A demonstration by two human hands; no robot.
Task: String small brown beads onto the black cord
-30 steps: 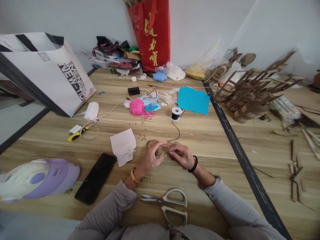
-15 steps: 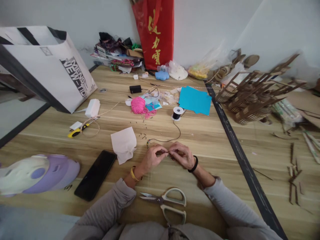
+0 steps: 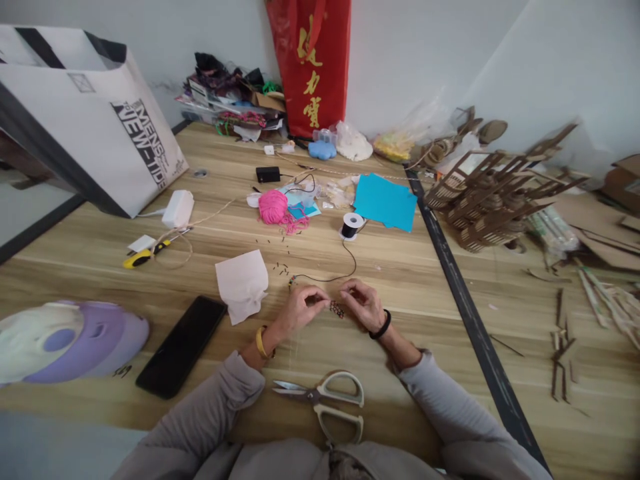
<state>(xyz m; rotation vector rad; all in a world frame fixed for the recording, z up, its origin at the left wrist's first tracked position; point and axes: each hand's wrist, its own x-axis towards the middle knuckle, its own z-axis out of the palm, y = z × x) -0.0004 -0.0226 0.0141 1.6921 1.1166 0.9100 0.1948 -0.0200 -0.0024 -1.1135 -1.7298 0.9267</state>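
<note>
My left hand (image 3: 300,309) pinches thumb and forefinger together at the end of a small dark beaded strand (image 3: 337,309). My right hand (image 3: 364,305) is closed in a pinch just to the right of the beads; whatever lies between its fingertips is too small to make out. Behind my left fingers, a short row of coloured beads (image 3: 292,281) sits at the end of a black cord (image 3: 327,278). That cord runs back to a spool of black cord (image 3: 351,227). Scissors (image 3: 315,395) lie partly open on the table near my body.
Left of my hands lie a crumpled white tissue (image 3: 243,283), a black phone (image 3: 181,347) and a yellow cutter (image 3: 137,259). Farther back are pink yarn (image 3: 273,207), blue sheets (image 3: 385,202) and a red bag (image 3: 315,73). Brown wooden models (image 3: 493,200) stand at the right.
My hands have drawn apart a little, and more of the beaded strand shows between them. The whole view has shifted slightly as my head moved.
</note>
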